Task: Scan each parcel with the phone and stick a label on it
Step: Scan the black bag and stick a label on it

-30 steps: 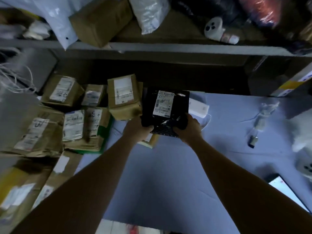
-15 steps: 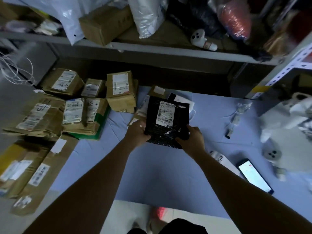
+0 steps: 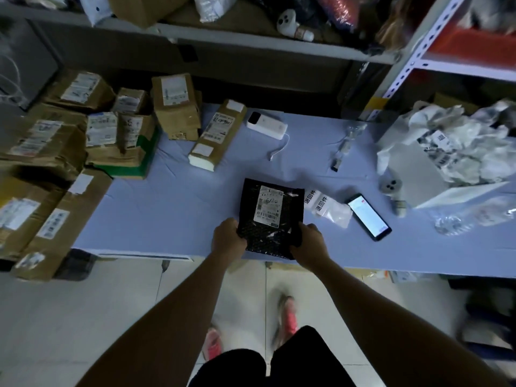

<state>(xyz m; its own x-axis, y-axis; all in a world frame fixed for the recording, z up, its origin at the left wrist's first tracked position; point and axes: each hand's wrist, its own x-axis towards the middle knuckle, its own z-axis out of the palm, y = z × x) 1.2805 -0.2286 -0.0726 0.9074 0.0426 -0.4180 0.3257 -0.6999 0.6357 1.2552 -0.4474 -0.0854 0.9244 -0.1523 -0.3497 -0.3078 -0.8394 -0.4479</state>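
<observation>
A black bubble-wrap parcel (image 3: 272,216) with a white shipping label lies near the front edge of the pale blue table (image 3: 173,208). My left hand (image 3: 228,239) grips its lower left corner and my right hand (image 3: 310,244) grips its lower right corner. To the right of the parcel lies a strip of white labels (image 3: 325,206) with printed characters. Beyond that strip the phone (image 3: 368,217) rests face up with its screen lit.
Several brown cardboard parcels (image 3: 100,135) crowd the table's left side. A long box (image 3: 217,135), a white power bank (image 3: 266,125) with its cable and a small plug (image 3: 336,164) lie at the back. Crumpled white bags (image 3: 452,146) fill the right. Metal shelving (image 3: 251,40) stands behind.
Both hands have pulled the black parcel back from the pile at the rear to the table's front edge. The view has dropped, and the phone and the labels are now beside the parcel.
</observation>
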